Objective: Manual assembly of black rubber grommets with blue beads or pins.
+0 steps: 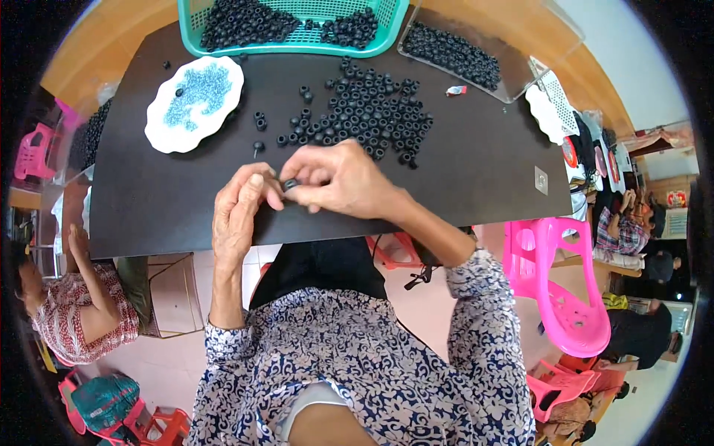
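Note:
Both hands meet over the near part of the dark table. My right hand (341, 181) pinches a small black ring-shaped part (291, 183) between thumb and fingers. Right beside it, my left hand (239, 204) has its thumb and fingers pressed together; what they hold, if anything, is too small to make out. Beyond the hands lies a loose pile of the same black parts (372, 111). One black part with a thin pale stem (258, 148) stands apart, just past my left hand. A white scalloped plate (158, 119) at the far left carries small clear-blue pieces (199, 93).
A green basket (297, 52) of black parts stands at the far edge. To its right is a clear tray (506, 97) with more. A small red-and-white wrapper (456, 91) lies near it. A pink plastic chair (554, 286) stands right of the table. Other people sit at both sides.

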`<move>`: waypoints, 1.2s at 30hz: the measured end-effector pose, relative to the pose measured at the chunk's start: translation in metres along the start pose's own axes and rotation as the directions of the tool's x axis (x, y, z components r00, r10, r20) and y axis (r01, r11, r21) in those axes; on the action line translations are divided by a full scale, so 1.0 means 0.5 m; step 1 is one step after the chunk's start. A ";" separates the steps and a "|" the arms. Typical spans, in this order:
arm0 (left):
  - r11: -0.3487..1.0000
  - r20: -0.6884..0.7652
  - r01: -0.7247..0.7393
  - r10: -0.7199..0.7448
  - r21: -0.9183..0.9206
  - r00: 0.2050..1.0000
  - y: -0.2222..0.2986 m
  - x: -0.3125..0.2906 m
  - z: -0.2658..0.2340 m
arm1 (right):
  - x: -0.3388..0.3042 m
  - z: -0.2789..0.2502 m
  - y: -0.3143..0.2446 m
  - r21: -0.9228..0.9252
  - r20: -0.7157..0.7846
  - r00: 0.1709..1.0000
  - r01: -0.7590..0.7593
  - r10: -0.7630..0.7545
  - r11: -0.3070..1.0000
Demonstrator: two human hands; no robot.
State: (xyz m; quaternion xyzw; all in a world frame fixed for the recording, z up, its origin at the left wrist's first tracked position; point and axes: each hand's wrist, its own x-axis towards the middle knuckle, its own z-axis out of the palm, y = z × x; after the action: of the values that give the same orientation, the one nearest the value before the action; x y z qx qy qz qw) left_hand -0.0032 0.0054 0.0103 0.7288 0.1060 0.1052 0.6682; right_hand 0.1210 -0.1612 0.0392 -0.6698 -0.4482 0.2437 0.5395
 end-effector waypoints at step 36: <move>0.940 -0.099 -0.077 0.047 -0.332 0.994 -0.019 -0.002 -0.011 | 0.154 -0.088 -0.005 -0.463 0.033 0.999 0.004 0.013 0.887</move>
State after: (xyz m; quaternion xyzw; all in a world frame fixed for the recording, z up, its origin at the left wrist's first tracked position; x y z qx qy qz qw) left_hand -0.0060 0.0114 0.0013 0.6019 0.0935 0.1752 0.7735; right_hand 0.1931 -0.1168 0.0667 -0.7757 -0.5013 0.1430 0.3559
